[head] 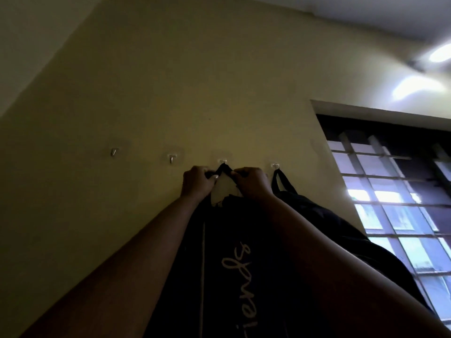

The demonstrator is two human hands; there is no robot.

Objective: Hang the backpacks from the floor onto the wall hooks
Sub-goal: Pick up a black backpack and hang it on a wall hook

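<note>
Black backpack (244, 264) hangs between our arms; left hand (196, 182) and right hand (251, 182) pinch its loop (223, 168) right under the third hook (222, 161).

backpack (244, 264) under third hook (222, 161), second backpack (341, 228) right

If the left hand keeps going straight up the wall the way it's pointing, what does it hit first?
The left hand, gripping the black backpack's loop, points up and slightly right. First in that line is probably the third hook, just above its knuckles; beyond that, bare wall. Depth is unclear, so it may pass beside it.
</note>
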